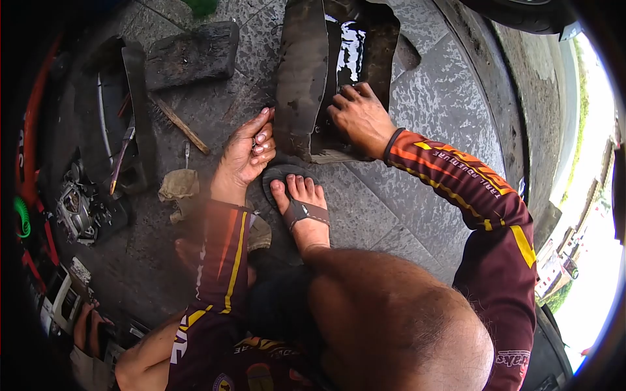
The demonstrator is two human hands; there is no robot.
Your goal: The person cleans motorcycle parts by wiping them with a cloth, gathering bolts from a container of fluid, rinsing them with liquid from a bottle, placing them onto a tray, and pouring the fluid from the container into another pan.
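My right hand (362,120) reaches over the near part of a dark, open tray (301,85) with liquid inside. Its fingers are curled down into the tray, and whatever they hold is hidden. Beside the tray's left wall is my left hand (248,148), palm partly up, with its fingers curled in near the thumb. Too little shows between those fingers to name anything. Just below the tray is my foot in a dark sandal (306,212).
A dark block (192,55) and a wooden stick (179,122) lie left of the tray. Farther left are a second dark container (138,98) with a brush (122,159) and a metal engine part (77,207). A rag (178,185) lies on the floor.
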